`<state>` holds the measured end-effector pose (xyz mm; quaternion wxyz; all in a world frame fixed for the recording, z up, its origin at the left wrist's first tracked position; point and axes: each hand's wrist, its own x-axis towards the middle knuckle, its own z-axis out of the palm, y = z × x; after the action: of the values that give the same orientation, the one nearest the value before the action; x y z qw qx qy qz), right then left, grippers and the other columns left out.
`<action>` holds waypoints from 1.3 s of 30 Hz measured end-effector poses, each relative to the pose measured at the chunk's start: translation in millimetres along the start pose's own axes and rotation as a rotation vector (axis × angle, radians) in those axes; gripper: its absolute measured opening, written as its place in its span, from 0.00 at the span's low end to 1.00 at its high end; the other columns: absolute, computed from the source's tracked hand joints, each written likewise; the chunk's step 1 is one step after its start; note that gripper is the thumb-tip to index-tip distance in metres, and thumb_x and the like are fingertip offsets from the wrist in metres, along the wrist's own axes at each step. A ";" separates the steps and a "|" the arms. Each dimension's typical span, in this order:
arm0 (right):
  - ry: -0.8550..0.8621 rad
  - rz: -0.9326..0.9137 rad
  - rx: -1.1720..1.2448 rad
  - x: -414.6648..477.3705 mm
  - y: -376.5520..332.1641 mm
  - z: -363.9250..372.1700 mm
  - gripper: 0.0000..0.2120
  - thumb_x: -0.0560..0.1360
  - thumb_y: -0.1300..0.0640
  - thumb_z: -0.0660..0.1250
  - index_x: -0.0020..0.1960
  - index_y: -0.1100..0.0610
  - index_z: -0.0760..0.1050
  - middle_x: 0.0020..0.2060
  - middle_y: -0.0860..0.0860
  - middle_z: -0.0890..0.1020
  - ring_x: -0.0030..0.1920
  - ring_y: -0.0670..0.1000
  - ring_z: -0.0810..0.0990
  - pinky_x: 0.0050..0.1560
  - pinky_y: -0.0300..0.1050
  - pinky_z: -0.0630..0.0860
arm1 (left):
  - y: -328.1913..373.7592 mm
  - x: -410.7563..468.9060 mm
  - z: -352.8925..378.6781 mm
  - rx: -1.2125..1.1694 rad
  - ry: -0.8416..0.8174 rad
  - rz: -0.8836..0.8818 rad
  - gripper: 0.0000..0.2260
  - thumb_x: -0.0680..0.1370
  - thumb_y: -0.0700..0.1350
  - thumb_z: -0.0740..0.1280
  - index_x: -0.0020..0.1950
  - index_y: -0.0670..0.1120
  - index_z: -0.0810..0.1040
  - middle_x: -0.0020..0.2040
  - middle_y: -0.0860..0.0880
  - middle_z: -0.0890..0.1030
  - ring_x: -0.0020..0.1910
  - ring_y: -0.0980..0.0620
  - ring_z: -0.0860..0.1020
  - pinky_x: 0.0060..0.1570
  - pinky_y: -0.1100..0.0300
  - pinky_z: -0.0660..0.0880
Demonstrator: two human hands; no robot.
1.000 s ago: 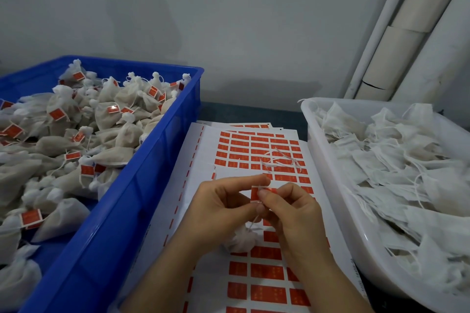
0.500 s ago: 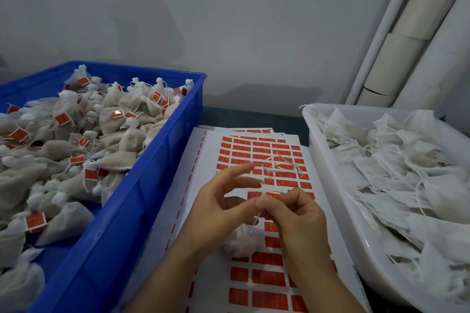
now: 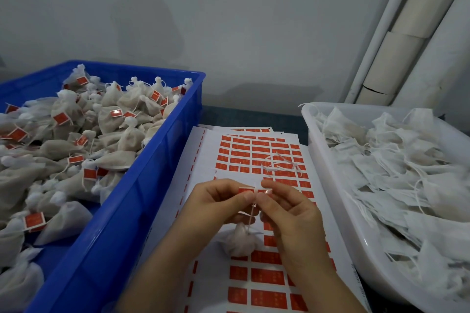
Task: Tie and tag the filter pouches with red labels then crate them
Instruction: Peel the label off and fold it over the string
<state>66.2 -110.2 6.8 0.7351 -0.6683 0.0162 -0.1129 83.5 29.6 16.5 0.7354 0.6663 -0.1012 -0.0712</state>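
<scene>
Pouch [image 3: 240,242], tied shut, hangs by its string just below both hands, over red label sheets [image 3: 259,152]. Left hand [image 3: 218,201] and right hand [image 3: 292,213] each pinch one end of a red label [image 3: 255,190]. Blue crate [image 3: 142,185], left, holds tagged pouches [image 3: 114,119]; white tub [image 3: 330,185], right, holds untied pouches [image 3: 394,173].

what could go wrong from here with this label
1. The left hand and right hand pinch the label at its ends, the string crossing its middle; a crooked fold could leave sticky edges bare or miss the string.
2. Some loose strings lie on the sheet just beyond the hands; they might snag the label.
3. The pouch below is held only by the string, so a tug may pull it free before the label closes.
</scene>
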 end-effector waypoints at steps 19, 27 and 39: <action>-0.149 0.025 -0.065 -0.2 -0.3 -1.4 0.10 0.64 0.46 0.65 0.42 0.47 0.79 0.40 0.41 0.84 0.44 0.45 0.83 0.39 0.34 0.78 | 0.0 -1.3 1.5 0.076 -0.053 0.021 0.10 0.68 0.51 0.65 0.42 0.47 0.80 0.37 0.50 0.83 0.40 0.50 0.83 0.39 0.62 0.78; -0.214 0.046 0.048 -0.2 -3.2 -2.9 0.15 0.58 0.42 0.68 0.43 0.42 0.82 0.42 0.47 0.85 0.46 0.52 0.84 0.44 0.47 0.81 | 3.7 -2.7 -2.3 -0.042 -0.151 -0.028 0.04 0.69 0.48 0.68 0.39 0.52 0.83 0.39 0.47 0.83 0.40 0.47 0.83 0.40 0.59 0.78; -0.333 0.111 0.063 1.2 -5.8 -7.8 0.15 0.54 0.43 0.73 0.38 0.46 0.80 0.38 0.51 0.83 0.44 0.56 0.83 0.45 0.48 0.80 | 2.8 -2.3 -5.3 -0.017 -0.166 -0.029 0.05 0.67 0.45 0.73 0.41 0.50 0.80 0.40 0.45 0.81 0.40 0.44 0.81 0.42 0.55 0.79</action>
<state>65.2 -118.5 11.8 0.7534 -0.6523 -0.0724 0.0394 82.4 35.5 18.7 0.7290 0.6532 -0.1513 -0.1375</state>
